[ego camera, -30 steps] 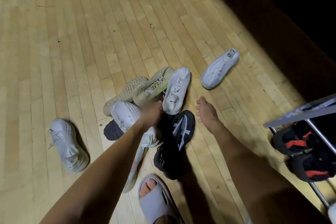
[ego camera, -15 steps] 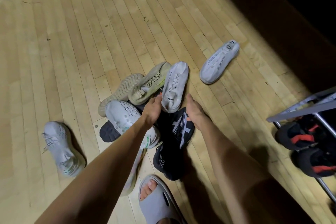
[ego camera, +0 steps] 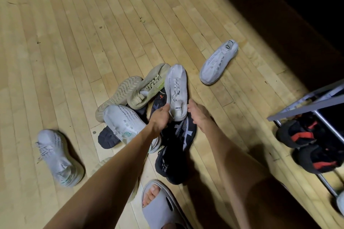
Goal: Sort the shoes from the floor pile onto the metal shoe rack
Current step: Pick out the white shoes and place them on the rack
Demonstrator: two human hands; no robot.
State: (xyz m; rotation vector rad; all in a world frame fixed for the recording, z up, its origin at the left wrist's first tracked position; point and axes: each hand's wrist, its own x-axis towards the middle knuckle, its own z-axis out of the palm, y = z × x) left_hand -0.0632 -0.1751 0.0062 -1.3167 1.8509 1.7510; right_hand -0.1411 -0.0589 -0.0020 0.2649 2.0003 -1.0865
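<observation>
1. White knit sneaker [ego camera: 176, 91], smooth and laced, lies atop the floor pile [ego camera: 141, 113], toe pointing away. The left hand [ego camera: 160, 117] curls its fingers round the heel's left side; the right hand [ego camera: 199, 115] touches the heel's right side, though whether its fingers grip cannot be told.
2. Beside it lie a beige sneaker [ego camera: 149, 87], an upturned ridged beige sole [ego camera: 119, 96], a perforated white sneaker [ego camera: 126, 124], and black patterned sneakers [ego camera: 178, 145].
3. Two white shoes lie apart on pale wood planks [ego camera: 74, 42]: one far right [ego camera: 218, 62], one near left [ego camera: 57, 156].
4. Metal shoe rack [ego camera: 307, 106], grey-barred, stands at the right edge, holding black-and-red shoes [ego camera: 301, 134].
5. A grey foam slide [ego camera: 160, 208] covers a foot below.
</observation>
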